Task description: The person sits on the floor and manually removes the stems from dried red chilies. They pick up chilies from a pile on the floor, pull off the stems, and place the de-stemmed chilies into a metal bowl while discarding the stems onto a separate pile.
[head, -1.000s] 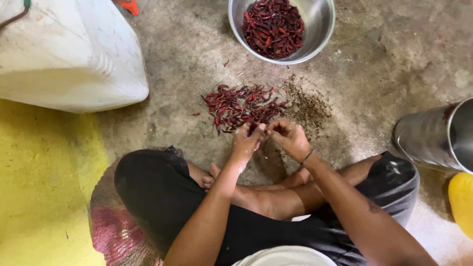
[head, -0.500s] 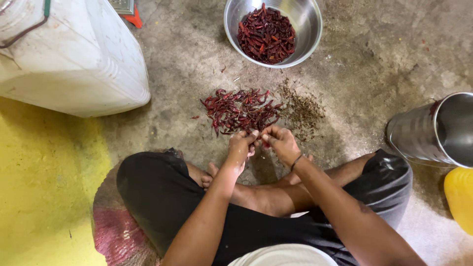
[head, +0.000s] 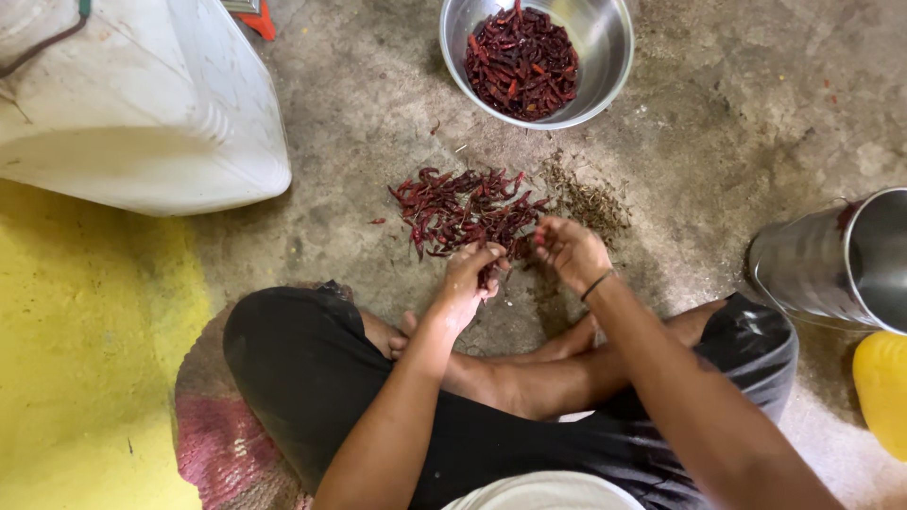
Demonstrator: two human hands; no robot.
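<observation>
Dried red chillies (head: 463, 210) lay in a loose heap on the bare concrete floor (head: 718, 123), directly in front of the seated person's crossed legs; the near edge of the heap met both hands, so the chillies sat just beyond and partly under the fingertips; the left hand (head: 470, 274) rested at the heap's near side with its fingers curled around one or two dark pods, though how firmly they were pinched could not be told; the right hand (head: 569, 249), a thin dark band at its wrist, hovered just beside it with the fingers bent inward over the heap's right end, and whether it gripped a pod was hidden by the knuckles; the two hands were close together but not touching; to the right of the heap, touching its edge, spread a patch of brownish stems and seeds (head: 588, 198); farther away from the person, well apart from the hands, stood a steel bowl (head: 614, 42) holding more red chillies; a large white plastic container (head: 142, 104) stood at the far left, a shiny steel vessel (head: 831, 264) lay on its side at the right, and a yellow object (head: 883, 387) sat just below it.
</observation>
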